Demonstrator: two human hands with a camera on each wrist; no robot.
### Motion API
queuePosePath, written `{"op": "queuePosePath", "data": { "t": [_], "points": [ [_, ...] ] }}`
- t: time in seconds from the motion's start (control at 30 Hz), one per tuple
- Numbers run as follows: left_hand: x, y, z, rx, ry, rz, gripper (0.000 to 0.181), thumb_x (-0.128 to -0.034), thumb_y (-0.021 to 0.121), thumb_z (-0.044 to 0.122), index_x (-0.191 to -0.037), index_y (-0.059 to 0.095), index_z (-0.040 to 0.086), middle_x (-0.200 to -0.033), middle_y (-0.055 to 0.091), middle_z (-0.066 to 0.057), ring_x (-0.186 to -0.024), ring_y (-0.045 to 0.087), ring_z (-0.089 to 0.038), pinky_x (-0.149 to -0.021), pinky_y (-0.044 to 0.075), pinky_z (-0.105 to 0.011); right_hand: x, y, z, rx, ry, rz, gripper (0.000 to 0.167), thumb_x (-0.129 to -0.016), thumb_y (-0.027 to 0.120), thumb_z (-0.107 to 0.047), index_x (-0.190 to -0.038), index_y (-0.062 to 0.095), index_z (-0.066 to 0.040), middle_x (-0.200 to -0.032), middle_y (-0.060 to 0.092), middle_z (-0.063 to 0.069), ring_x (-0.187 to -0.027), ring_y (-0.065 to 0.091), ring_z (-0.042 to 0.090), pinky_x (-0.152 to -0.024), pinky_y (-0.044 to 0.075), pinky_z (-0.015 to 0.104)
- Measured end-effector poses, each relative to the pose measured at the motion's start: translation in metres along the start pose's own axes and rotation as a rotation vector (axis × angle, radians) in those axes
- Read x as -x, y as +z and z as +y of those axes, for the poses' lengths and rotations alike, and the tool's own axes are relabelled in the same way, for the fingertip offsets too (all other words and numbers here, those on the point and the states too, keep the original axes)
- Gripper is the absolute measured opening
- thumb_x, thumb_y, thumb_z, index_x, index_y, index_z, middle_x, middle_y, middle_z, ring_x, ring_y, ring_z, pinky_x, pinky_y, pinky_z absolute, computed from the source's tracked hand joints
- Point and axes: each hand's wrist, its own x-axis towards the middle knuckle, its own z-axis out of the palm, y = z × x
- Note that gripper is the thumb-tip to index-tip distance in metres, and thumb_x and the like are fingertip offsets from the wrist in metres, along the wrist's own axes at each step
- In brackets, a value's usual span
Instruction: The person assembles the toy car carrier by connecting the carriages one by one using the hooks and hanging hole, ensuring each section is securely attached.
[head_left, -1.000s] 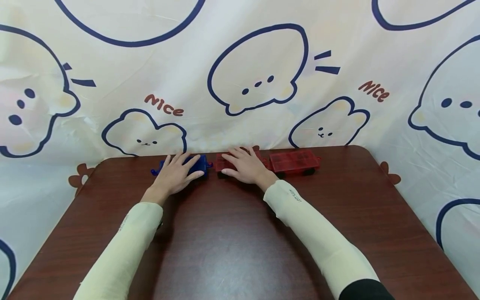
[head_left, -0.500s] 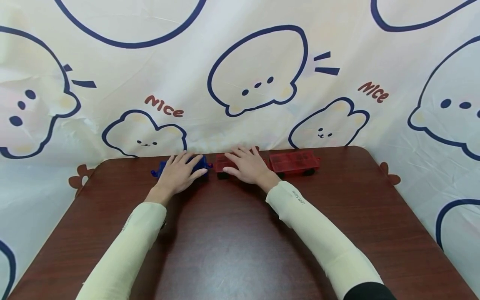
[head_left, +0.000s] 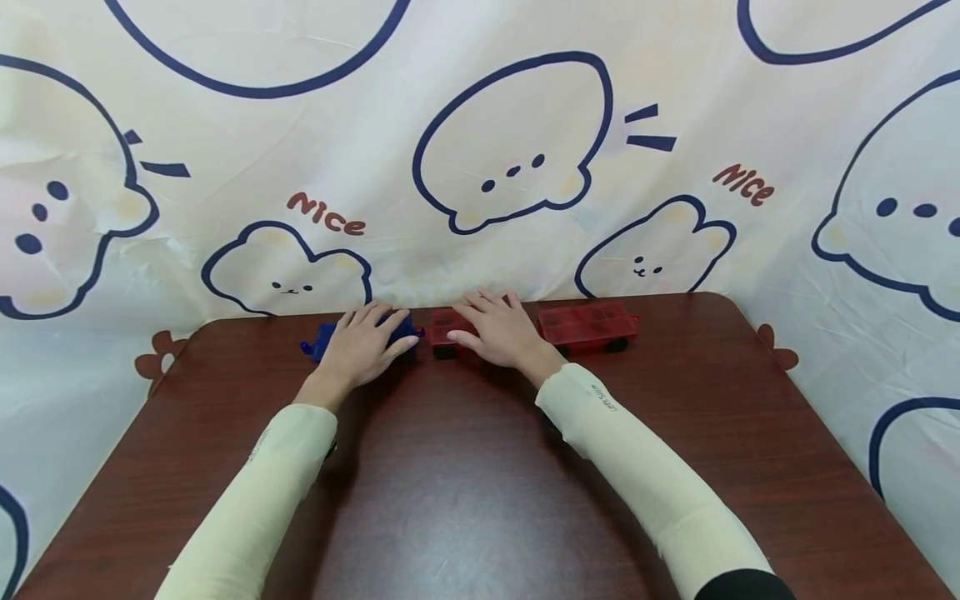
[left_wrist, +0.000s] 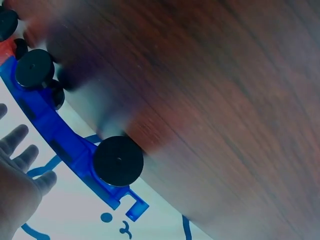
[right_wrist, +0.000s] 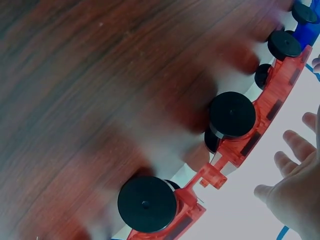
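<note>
Three toy cars on black wheels stand in a row at the back of the table. My left hand (head_left: 358, 350) lies with spread fingers over the blue car (head_left: 323, 337), covering much of it; the left wrist view shows the blue car (left_wrist: 65, 140) side-on with a hook at its end. Over the middle red car (head_left: 442, 327) lies my right hand (head_left: 498, 333), fingers spread. The other red car (head_left: 588, 325) is to its right, untouched. In the right wrist view a coupling (right_wrist: 212, 175) joins the two red cars. Whether the fingertips touch the cars, I cannot tell.
The dark brown table (head_left: 450, 483) stretches toward me beneath both sleeved forearms. A white cloth (head_left: 480, 258) with blue cartoon outlines hangs behind the table's back edge and along both sides.
Both hands have shifted slightly to the right over the cars. The row of cars shows no clear movement of its own.
</note>
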Motion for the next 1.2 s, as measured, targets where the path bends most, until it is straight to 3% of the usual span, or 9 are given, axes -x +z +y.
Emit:
{"op": "queuePosePath", "data": {
  "t": [0.33, 1.2],
  "points": [
    [-0.003, -0.003, 0.008, -0.022, -0.011, 0.011, 0.068, -0.1035, 0.044, 0.058, -0.155, 0.045, 0.013, -0.154, 0.041, -0.018, -0.146, 0.030, -0.040, -0.117, 0.018, -0.064, 0.005, -0.007, 0.005, -0.027, 0.006, 0.008, 0.067, -0.103, 0.036, -0.064, -0.158, 0.039, -0.026, -0.164, 0.033, 0.005, -0.153, 0.022, 0.027, -0.122, 0.010, 0.058],
    [-0.018, 0.006, 0.036, -0.023, 0.019, 0.027, 0.064, -0.1033, 0.045, 0.057, -0.153, 0.047, 0.017, -0.150, 0.046, -0.015, -0.143, 0.034, -0.037, -0.116, 0.024, -0.062, 0.024, -0.016, 0.026, -0.079, 0.045, 0.145, 0.064, -0.103, 0.043, -0.059, -0.154, 0.046, -0.022, -0.156, 0.044, 0.007, -0.145, 0.036, 0.029, -0.119, 0.015, 0.063]
  ]
}}
